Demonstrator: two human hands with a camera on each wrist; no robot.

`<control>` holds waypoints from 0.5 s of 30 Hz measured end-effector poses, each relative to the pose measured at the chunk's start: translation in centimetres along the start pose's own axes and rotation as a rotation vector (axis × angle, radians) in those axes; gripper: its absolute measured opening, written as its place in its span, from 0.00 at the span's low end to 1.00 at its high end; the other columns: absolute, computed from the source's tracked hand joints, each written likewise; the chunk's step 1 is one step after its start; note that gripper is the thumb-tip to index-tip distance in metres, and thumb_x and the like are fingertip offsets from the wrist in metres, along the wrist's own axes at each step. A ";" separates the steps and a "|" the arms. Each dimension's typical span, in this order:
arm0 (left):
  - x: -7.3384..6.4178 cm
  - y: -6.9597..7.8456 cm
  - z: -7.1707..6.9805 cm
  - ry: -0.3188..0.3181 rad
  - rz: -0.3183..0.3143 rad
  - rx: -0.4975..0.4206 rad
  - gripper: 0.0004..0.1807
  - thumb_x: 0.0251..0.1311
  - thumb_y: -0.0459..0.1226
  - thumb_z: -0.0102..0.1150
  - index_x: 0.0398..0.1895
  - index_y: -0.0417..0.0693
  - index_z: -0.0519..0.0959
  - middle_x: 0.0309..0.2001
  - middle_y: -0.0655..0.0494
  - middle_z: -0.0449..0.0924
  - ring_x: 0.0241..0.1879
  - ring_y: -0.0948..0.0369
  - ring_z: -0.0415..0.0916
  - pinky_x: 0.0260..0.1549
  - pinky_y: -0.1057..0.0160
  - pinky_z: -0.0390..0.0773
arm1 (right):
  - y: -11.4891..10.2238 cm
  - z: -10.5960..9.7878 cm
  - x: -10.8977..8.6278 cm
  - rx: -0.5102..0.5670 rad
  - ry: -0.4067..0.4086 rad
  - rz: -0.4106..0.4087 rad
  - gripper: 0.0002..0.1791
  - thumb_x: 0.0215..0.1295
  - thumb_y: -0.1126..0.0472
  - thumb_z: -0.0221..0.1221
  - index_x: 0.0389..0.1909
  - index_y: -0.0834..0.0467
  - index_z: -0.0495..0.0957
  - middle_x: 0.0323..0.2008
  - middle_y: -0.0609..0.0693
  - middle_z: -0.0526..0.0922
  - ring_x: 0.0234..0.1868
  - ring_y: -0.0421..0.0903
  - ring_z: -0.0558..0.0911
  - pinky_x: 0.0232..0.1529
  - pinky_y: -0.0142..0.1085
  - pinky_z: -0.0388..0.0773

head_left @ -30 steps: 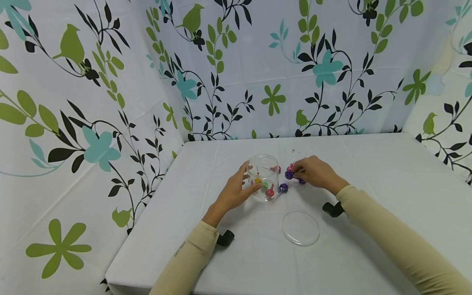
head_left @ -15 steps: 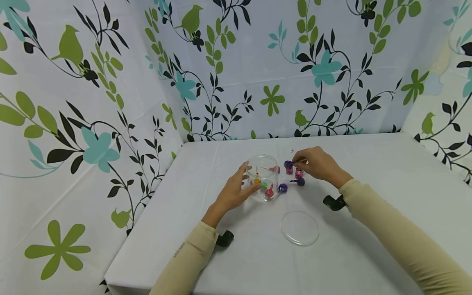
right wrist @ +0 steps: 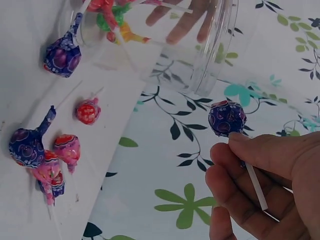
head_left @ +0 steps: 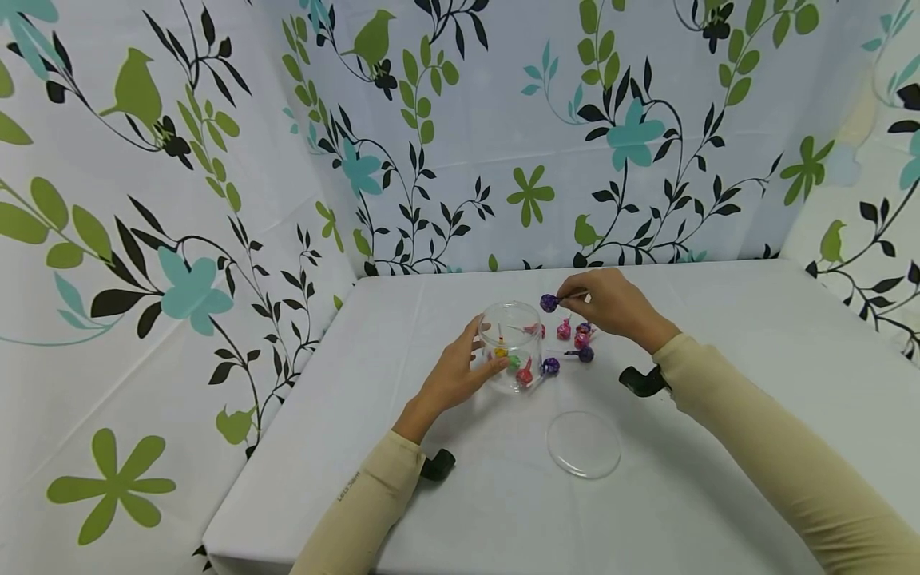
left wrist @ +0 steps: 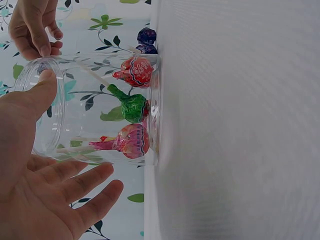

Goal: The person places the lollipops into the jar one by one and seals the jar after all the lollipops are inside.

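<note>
My left hand (head_left: 460,363) holds a clear jar (head_left: 528,343) upright on the table, thumb on the near side and fingers around the far side. Through its wall show a red lollipop (left wrist: 136,71), a green lollipop (left wrist: 134,107), a pink lollipop (left wrist: 132,141) and a yellow lollipop (right wrist: 125,34). My right hand (head_left: 611,303) pinches a purple lollipop (right wrist: 227,118) just below its wrapped head, up beside the jar's open rim. The stick runs down across the fingers.
Right of the jar lie several loose lollipops, among them a purple one (head_left: 585,354), a pink one (head_left: 564,329) and a red one (right wrist: 88,111). A clear round lid (head_left: 584,445) rests nearer the front. Patterned cloth (head_left: 446,160) hangs behind the white table (head_left: 719,343).
My right hand has lifted the purple lollipop off the pile and carried it up and left toward the jar's rim. The left hand and jar stay in place.
</note>
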State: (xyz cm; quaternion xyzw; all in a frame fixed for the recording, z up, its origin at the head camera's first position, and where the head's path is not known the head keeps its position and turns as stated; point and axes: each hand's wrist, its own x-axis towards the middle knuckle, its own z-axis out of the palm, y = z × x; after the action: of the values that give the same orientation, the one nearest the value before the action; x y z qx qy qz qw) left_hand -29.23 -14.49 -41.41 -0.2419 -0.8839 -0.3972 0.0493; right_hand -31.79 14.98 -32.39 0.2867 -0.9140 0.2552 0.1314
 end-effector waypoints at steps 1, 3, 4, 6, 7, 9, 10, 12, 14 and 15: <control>0.0 0.0 0.0 0.001 0.001 0.000 0.51 0.70 0.54 0.65 0.85 0.47 0.47 0.77 0.44 0.63 0.69 0.45 0.70 0.63 0.42 0.74 | -0.2 0.0 0.1 0.000 0.000 -0.003 0.08 0.71 0.67 0.65 0.47 0.63 0.88 0.43 0.56 0.89 0.46 0.55 0.87 0.49 0.52 0.84; 0.0 0.0 0.0 0.002 0.001 -0.001 0.51 0.70 0.54 0.65 0.85 0.47 0.47 0.77 0.44 0.63 0.69 0.45 0.70 0.63 0.42 0.74 | -0.6 -0.1 0.2 0.005 0.001 -0.009 0.08 0.71 0.67 0.66 0.47 0.63 0.88 0.43 0.57 0.89 0.47 0.56 0.87 0.50 0.52 0.84; 0.0 0.0 0.0 0.001 0.001 0.000 0.51 0.70 0.55 0.64 0.85 0.48 0.47 0.77 0.44 0.63 0.69 0.45 0.70 0.63 0.42 0.74 | -0.7 0.0 0.3 0.005 0.003 -0.009 0.08 0.71 0.67 0.66 0.47 0.63 0.88 0.43 0.56 0.89 0.47 0.55 0.87 0.50 0.52 0.84; 0.0 0.0 0.0 0.000 -0.002 0.001 0.51 0.70 0.55 0.64 0.85 0.48 0.47 0.77 0.45 0.63 0.69 0.45 0.70 0.63 0.42 0.74 | -1.0 0.0 0.5 0.011 0.003 -0.014 0.08 0.71 0.67 0.66 0.47 0.63 0.88 0.43 0.56 0.89 0.47 0.55 0.87 0.50 0.51 0.84; 0.0 -0.1 0.1 -0.001 -0.004 0.001 0.52 0.70 0.55 0.65 0.85 0.48 0.47 0.77 0.45 0.63 0.69 0.45 0.70 0.63 0.42 0.74 | -1.1 0.1 0.6 0.015 0.003 -0.019 0.07 0.71 0.68 0.66 0.47 0.63 0.88 0.43 0.56 0.89 0.47 0.55 0.87 0.50 0.52 0.84; 0.0 -0.1 0.0 -0.002 -0.008 -0.001 0.51 0.70 0.55 0.65 0.85 0.49 0.47 0.77 0.46 0.63 0.69 0.46 0.70 0.63 0.43 0.74 | -1.4 0.2 0.8 0.024 0.003 -0.024 0.07 0.70 0.68 0.66 0.46 0.63 0.88 0.43 0.56 0.89 0.47 0.55 0.87 0.50 0.51 0.84; 0.0 0.0 0.0 -0.002 -0.009 -0.003 0.51 0.70 0.56 0.65 0.85 0.49 0.47 0.77 0.47 0.63 0.69 0.46 0.70 0.63 0.43 0.74 | -1.6 0.3 0.9 0.027 0.002 -0.027 0.07 0.70 0.68 0.66 0.46 0.63 0.88 0.43 0.56 0.89 0.47 0.55 0.87 0.50 0.51 0.84; 0.0 0.0 0.0 -0.004 -0.012 -0.006 0.52 0.70 0.56 0.65 0.85 0.50 0.47 0.77 0.48 0.63 0.69 0.46 0.70 0.63 0.43 0.74 | -1.9 0.4 1.0 0.034 -0.005 -0.038 0.07 0.70 0.68 0.66 0.46 0.63 0.88 0.43 0.56 0.89 0.47 0.55 0.87 0.51 0.51 0.84; 0.0 0.0 -0.1 -0.005 -0.017 -0.008 0.52 0.69 0.56 0.65 0.85 0.50 0.47 0.77 0.48 0.63 0.69 0.46 0.70 0.63 0.43 0.74 | -2.2 0.6 1.2 0.037 -0.013 -0.044 0.06 0.70 0.68 0.66 0.45 0.62 0.89 0.43 0.55 0.89 0.47 0.54 0.87 0.51 0.50 0.84; -0.1 0.0 -0.1 -0.006 -0.018 -0.010 0.51 0.69 0.56 0.65 0.85 0.50 0.47 0.77 0.48 0.63 0.69 0.46 0.70 0.63 0.43 0.74 | -2.4 0.7 1.2 0.036 -0.017 -0.050 0.06 0.70 0.68 0.67 0.45 0.62 0.89 0.43 0.55 0.89 0.47 0.54 0.87 0.51 0.50 0.84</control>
State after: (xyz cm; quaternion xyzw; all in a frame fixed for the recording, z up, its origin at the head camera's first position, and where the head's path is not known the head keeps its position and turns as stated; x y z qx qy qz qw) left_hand -29.19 -14.56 -41.36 -0.2354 -0.8842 -0.4013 0.0420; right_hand -31.43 12.36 -31.57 0.3140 -0.9029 0.2658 0.1246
